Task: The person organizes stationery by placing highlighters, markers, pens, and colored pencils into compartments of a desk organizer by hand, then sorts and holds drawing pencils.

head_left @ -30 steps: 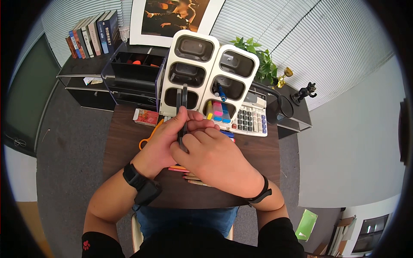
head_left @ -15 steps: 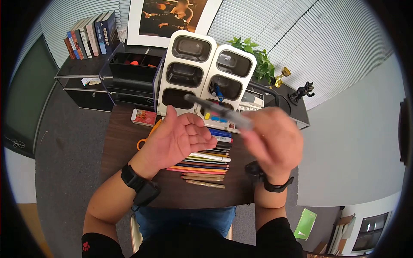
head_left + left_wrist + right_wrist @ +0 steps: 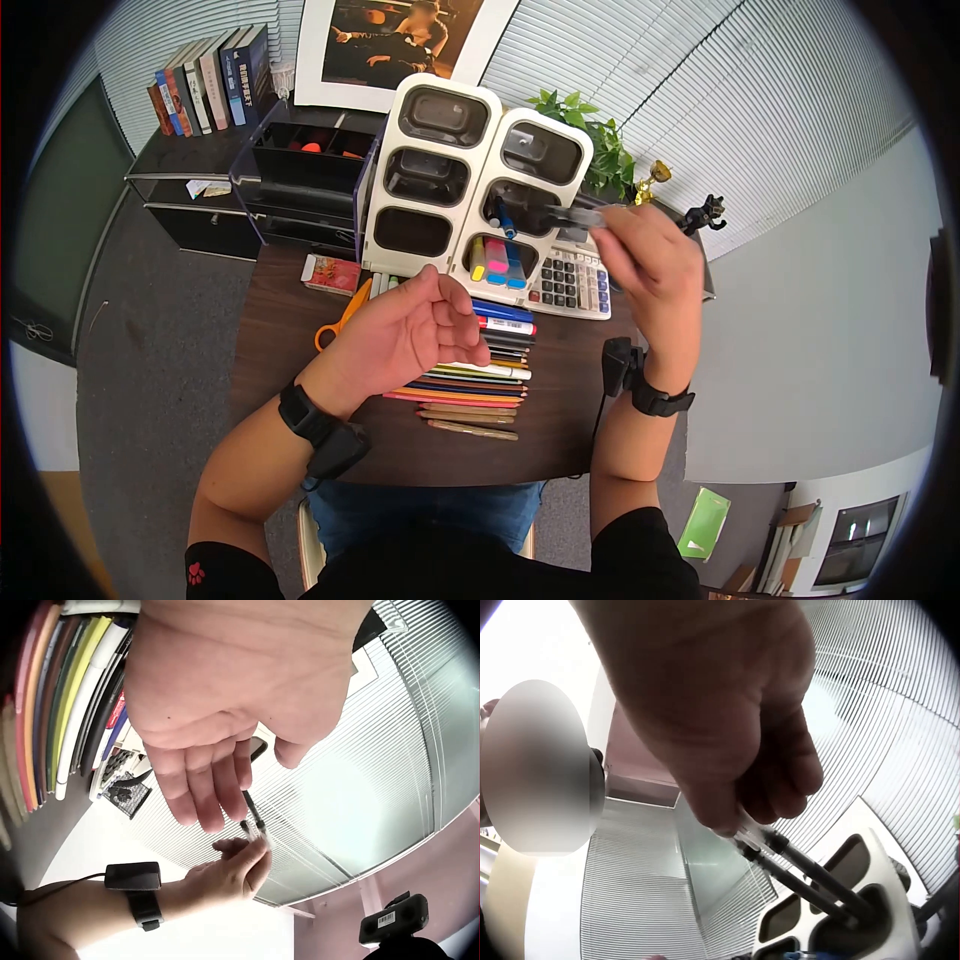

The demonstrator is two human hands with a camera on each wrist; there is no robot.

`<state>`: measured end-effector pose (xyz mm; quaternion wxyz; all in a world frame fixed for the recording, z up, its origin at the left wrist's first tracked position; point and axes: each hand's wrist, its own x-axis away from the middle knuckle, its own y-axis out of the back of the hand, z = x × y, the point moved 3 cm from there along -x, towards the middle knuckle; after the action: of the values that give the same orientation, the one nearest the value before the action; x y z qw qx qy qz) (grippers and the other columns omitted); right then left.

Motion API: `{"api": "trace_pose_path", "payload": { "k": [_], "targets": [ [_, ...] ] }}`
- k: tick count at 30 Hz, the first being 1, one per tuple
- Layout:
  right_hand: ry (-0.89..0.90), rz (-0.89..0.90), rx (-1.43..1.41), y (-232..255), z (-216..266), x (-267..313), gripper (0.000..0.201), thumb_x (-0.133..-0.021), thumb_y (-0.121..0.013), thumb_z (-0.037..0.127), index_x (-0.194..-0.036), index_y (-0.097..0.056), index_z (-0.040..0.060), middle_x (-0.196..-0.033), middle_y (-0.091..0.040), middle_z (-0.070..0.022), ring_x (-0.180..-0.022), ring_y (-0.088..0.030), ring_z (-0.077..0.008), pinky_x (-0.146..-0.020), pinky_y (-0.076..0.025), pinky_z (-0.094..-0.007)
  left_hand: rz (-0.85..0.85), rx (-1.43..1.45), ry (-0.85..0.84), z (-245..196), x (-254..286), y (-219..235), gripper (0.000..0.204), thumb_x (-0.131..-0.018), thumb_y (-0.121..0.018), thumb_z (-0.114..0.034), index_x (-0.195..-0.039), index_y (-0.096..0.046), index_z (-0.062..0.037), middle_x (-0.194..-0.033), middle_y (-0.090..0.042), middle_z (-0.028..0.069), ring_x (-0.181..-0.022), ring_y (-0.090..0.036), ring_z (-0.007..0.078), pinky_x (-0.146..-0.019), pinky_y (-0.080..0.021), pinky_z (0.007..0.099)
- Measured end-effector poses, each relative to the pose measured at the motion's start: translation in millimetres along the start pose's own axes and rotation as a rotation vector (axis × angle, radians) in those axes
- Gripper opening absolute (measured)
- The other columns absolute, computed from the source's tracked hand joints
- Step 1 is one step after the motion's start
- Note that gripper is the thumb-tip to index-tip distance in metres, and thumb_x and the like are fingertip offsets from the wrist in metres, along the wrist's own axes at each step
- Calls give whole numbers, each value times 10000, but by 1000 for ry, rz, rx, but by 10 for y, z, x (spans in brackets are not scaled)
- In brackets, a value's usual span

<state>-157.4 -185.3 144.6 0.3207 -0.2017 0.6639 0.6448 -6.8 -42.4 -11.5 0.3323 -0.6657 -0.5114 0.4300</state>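
Two dark pens with clear ends (image 3: 810,889) are pinched between the thumb and fingers of my right hand (image 3: 650,250). Their dark ends overlap the right-hand white organizer's (image 3: 575,128) middle compartment in the right wrist view. That compartment holds a blue pen (image 3: 506,218); the one below it has yellow, pink and blue highlighters (image 3: 496,258). My left hand (image 3: 400,335) is held palm up over the desk with nothing in it, fingers slightly bent. Behind it stands the left-hand white organizer (image 3: 400,263), its compartments dark inside.
Pencils and pens (image 3: 470,385) lie in a row on the brown desk (image 3: 560,420), partly behind my left hand. Orange scissors (image 3: 327,335) and a red box (image 3: 331,273) lie at the left. A calculator (image 3: 572,285) sits right of the organizers, near a plant (image 3: 610,150).
My hands were together around the dark pens. The right hand has since carried them up and right to the organizer, while the left hand has let go and stays palm up.
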Motion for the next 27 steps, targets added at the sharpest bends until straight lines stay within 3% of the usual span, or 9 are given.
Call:
{"api": "trace_pose_path", "payload": {
  "k": [8, 12, 14, 20, 23, 27],
  "targets": [
    [35, 193, -52, -510, -153, 42, 112, -831, -709, 132, -923, -691, 70, -811, -626, -72, -686, -631, -278, -584, -498, -358, -26, -27, -4, -17, 2, -9, 452, -1076, -306, -389, -1041, -584, -35, -939, -659, 117, -925, -659, 290, -891, -516, 458],
    [10, 236, -98, -561, -131, 44, 131, -818, -718, 124, -930, -686, 66, -822, -628, -77, -696, -632, -288, -591, -499, -368, -40, -32, -4, -18, -2, 2, 449, -1073, -318, -394, -1026, -581, -33, -922, -650, 121, -901, -656, 292, -868, -521, 446],
    [-18, 327, -100, -558, -117, 59, 245, -802, -751, 98, -1030, -674, 53, -870, -640, -93, -694, -633, -278, -600, -496, -357, -41, -37, -3, -14, -4, 5, 449, -1071, -323, -397, -1022, -581, -33, -917, -647, 123, -892, -656, 292, -858, -523, 441],
    [-96, 347, -92, -536, -65, 66, 364, -796, -756, 110, -1135, -634, 61, -946, -640, -118, -784, -641, -307, -646, -507, -379, -33, -47, 7, -5, -11, 1, 453, -1067, -334, -407, -1021, -581, -30, -914, -643, 123, -868, -653, 287, -830, -528, 423],
    [-65, 398, -88, -602, -102, 91, 355, -788, -737, 158, -1110, -624, 62, -911, -622, -118, -839, -633, -341, -712, -507, -427, -30, -58, -1, -7, -12, 0, 454, -1066, -336, -410, -1022, -581, -30, -916, -643, 120, -856, -649, 277, -823, -528, 415],
    [-72, 415, -121, -596, -115, 88, 368, -793, -731, 156, -1127, -618, 52, -933, -628, -130, -847, -630, -354, -715, -506, -428, -37, -54, -8, -12, -19, -6, 448, -1065, -341, -407, -1022, -581, -30, -913, -643, 117, -861, -641, 270, -822, -521, 418]
  ]
}}
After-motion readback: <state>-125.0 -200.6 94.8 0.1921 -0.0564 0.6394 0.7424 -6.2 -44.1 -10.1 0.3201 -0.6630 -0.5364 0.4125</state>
